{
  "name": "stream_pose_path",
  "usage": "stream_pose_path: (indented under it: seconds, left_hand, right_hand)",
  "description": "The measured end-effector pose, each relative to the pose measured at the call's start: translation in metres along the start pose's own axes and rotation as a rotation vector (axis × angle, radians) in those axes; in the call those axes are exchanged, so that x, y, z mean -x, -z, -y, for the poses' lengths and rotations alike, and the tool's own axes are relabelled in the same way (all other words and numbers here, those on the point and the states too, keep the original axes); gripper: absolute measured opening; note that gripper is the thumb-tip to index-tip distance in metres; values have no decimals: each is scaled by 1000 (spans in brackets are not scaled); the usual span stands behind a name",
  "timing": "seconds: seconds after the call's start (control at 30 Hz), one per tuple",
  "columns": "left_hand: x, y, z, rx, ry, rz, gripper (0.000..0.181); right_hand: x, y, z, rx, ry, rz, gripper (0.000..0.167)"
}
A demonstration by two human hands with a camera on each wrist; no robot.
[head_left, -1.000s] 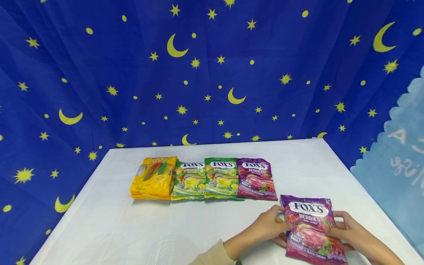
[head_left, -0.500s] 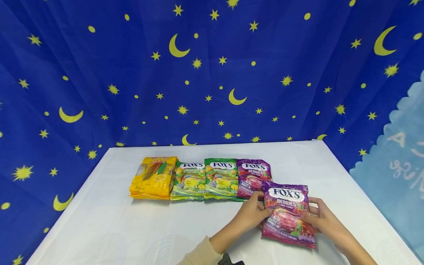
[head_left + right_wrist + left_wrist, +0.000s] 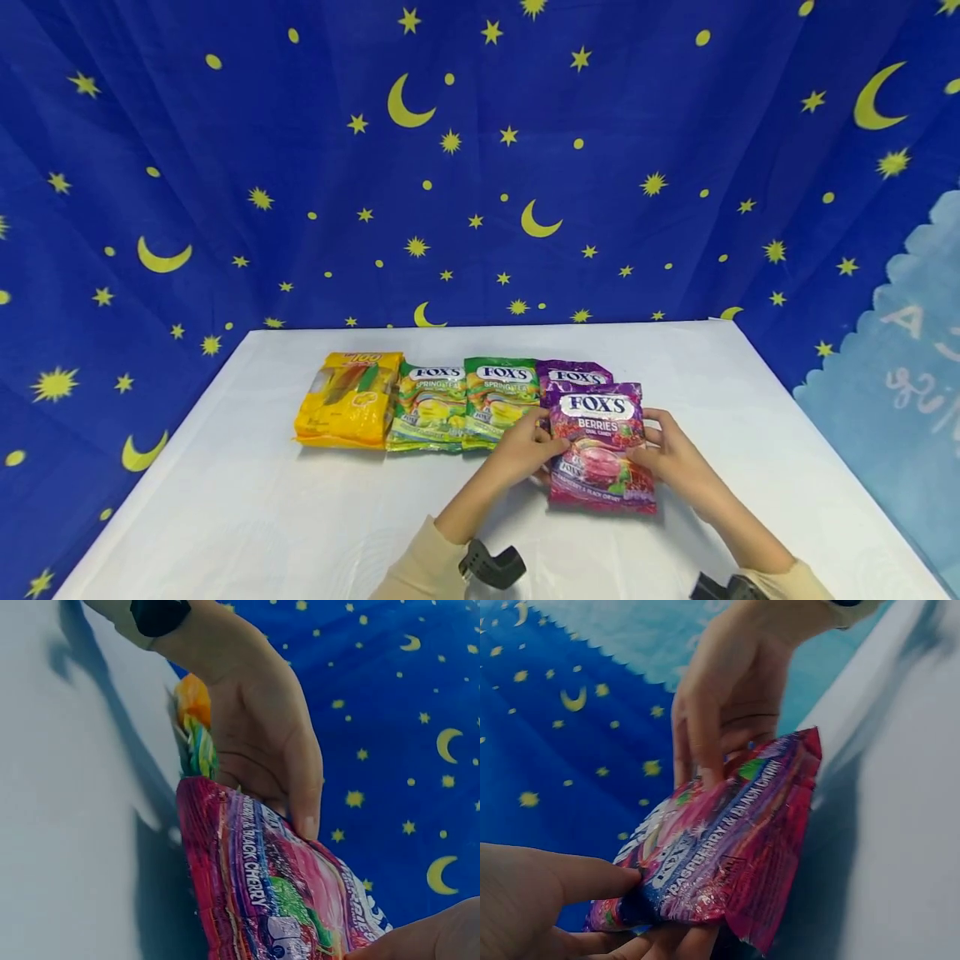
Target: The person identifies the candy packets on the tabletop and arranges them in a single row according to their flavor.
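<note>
A purple Fox's Berries candy bag is held up off the table by both hands. At its left edge my left hand grips it, thumb on the front and fingers behind. My right hand grips the right edge the same way. Behind it, partly covered, lies a second purple candy bag. To the left are two green Fox's Spring Tea bags, the nearer one and the other one. In the left wrist view the held bag tilts, its bottom seam towards the white surface.
A yellow bag with a clear window ends the row at the left. The white table reaches back to a blue curtain with moons and stars. A light blue panel hangs at the right.
Both hands have carried the purple candy bag left and away from the body, from the table's front right to before the second purple bag, which it now partly covers.
</note>
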State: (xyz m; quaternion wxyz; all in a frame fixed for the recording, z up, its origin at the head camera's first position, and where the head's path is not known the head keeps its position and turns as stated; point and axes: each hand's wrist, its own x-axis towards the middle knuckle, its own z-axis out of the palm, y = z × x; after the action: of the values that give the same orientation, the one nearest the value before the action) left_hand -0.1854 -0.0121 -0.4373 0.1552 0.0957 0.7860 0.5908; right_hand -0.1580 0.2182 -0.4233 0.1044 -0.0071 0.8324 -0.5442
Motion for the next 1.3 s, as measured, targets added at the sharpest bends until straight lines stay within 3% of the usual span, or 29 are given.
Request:
stream_pose_path:
  seconds: [0.3,0.43,0.6,1.03,1.3]
  left_hand:
    - [0,26,-7,48,-39,-57,60]
    - [-1,29,-7,93,-50,-68,59]
    - [1,34,-9,125,-58,-104,58]
    - [1,41,-10,102,-93,-113,55]
    - [-4,39,-3,85,-85,-112,52]
  right_hand:
    - [-19,-11,19,-7,97,31,65]
    - [-23,-11,27,32,116,22,64]
    - [-24,-12,32,3,104,18,64]
    - [-22,-15,37,-84,152,24,61]
    - [-19,-16,36,-22,197,16,54]
